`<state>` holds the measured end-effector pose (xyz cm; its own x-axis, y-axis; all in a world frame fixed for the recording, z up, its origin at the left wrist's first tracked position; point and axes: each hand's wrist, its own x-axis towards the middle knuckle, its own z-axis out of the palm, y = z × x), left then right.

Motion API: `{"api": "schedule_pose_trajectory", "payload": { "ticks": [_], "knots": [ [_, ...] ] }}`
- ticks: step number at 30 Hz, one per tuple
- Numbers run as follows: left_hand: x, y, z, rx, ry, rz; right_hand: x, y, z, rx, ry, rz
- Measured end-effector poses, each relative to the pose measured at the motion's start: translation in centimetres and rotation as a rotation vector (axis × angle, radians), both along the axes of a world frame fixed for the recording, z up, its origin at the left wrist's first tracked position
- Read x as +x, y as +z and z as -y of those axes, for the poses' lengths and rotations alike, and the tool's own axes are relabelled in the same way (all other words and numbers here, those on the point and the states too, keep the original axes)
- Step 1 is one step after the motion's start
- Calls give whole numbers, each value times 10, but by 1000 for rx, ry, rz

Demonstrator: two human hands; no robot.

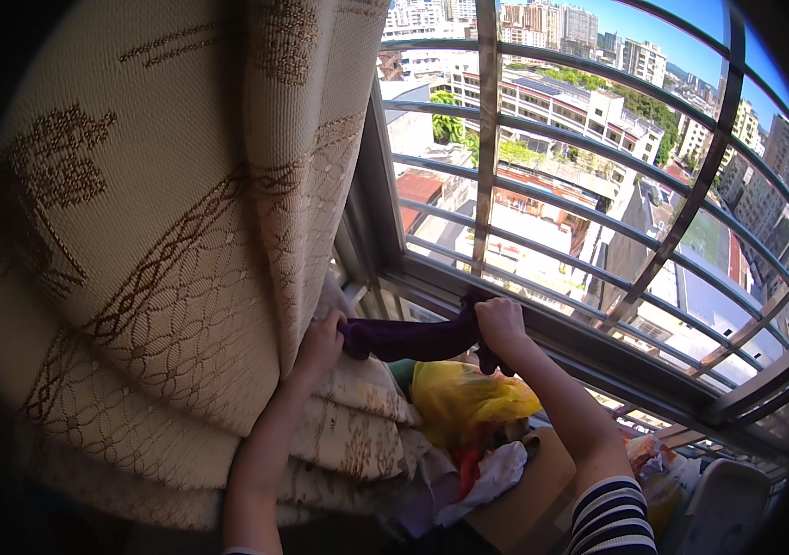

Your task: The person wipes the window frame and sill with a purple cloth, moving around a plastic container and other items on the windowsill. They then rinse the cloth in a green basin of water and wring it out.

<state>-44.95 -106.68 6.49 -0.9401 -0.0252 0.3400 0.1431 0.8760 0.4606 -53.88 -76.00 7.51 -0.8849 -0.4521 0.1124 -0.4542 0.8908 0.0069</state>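
Note:
A dark purple cloth (411, 338) is stretched between my two hands, just inside the window frame (547, 322). My left hand (325, 340) grips one end, close against the hanging beige patterned curtain (179, 243). The other end is bunched in my right hand (500, 325), near the window's lower rail, with a loose tail of cloth hanging below the fist. Under the cloth lies a yellow plastic bag (467, 402). The fingers of both hands are partly hidden by the fists themselves.
Metal window bars (488, 139) stand beyond the frame, with buildings outside. Below my arms are a crumpled white plastic bag (495, 479) with something red and a tan cardboard-like surface (540, 479). A grey plastic container (727, 496) stands at the lower right.

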Motion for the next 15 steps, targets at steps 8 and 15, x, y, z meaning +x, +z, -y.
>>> {"api": "schedule_pose_trajectory", "payload": {
  "ticks": [8,15],
  "knots": [
    [1,8,-5,-32,-6,26,-1,-24,-9,-322,109,-301],
    [0,8,-2,-20,-7,33,-51,-25,107,-568,319,-353]
  ]
}}
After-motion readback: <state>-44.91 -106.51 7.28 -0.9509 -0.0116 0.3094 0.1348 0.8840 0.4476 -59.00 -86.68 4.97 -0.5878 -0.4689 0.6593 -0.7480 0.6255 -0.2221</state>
